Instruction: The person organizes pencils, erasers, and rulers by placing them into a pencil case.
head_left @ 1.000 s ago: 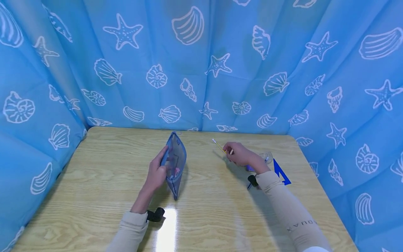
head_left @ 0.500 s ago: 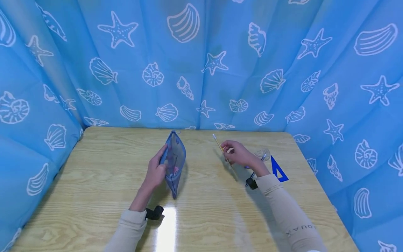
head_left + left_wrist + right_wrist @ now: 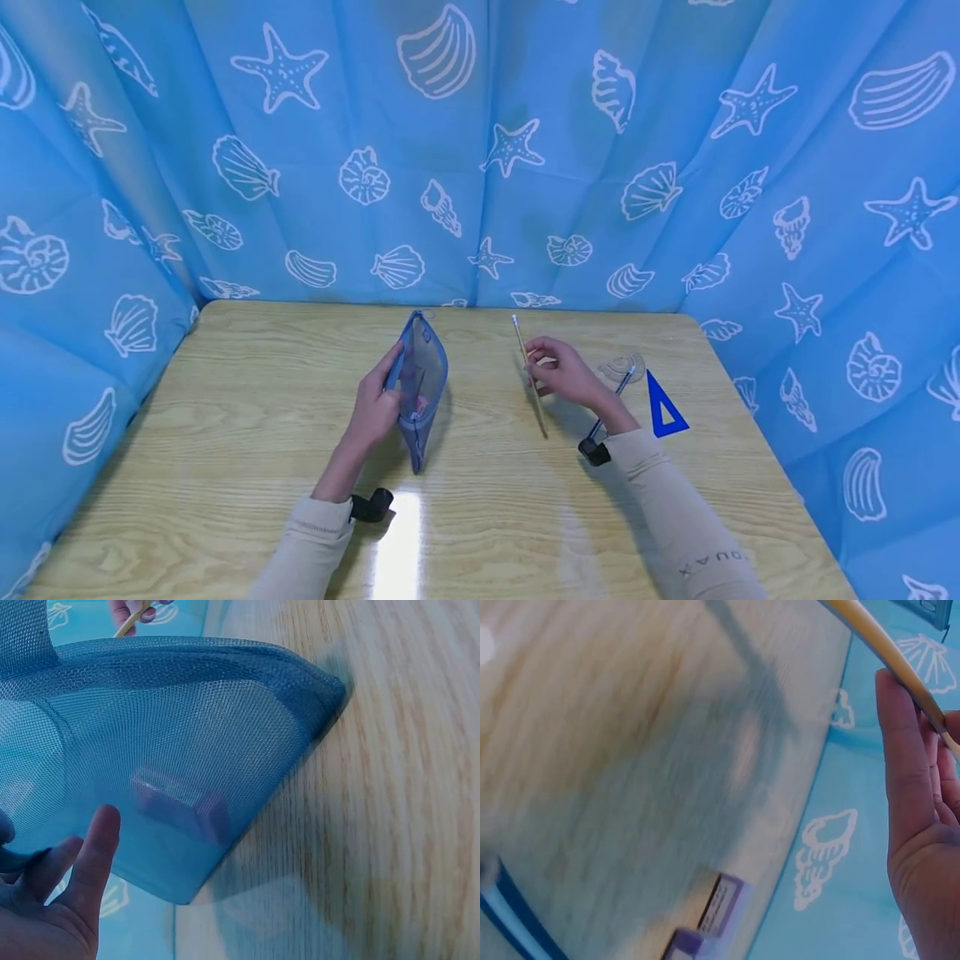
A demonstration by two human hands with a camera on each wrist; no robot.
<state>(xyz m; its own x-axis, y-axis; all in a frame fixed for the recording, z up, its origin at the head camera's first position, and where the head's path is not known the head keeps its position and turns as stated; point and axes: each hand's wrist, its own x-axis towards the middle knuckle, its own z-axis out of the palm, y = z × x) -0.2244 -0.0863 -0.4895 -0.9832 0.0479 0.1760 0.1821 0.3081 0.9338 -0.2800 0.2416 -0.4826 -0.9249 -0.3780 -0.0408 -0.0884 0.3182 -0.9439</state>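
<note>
My left hand (image 3: 375,408) grips the near side of a blue mesh zip pouch (image 3: 432,358), whose mouth gapes upward. Through the mesh in the left wrist view, a pinkish block (image 3: 180,806) shows near the bottom of the pouch (image 3: 225,712). My right hand (image 3: 564,372) pinches a thin yellow pencil (image 3: 519,335) with a pale tip at its far end. It is raised off the table, to the right of the pouch. In the right wrist view the pencil (image 3: 889,649) runs across the fingers (image 3: 901,735).
Right of my right hand lie a clear protractor (image 3: 611,367), a blue-and-white pen-like item (image 3: 624,383) and a blue set square (image 3: 655,408). Small purple-and-white blocks (image 3: 720,904) sit on the wooden table (image 3: 487,517). A blue shell-print curtain (image 3: 450,150) surrounds the table's back and sides.
The pencil has swung steeper in my right hand, its lower end coming out from under the hand and shifting left. My left hand and the pouch stay nearly still.
</note>
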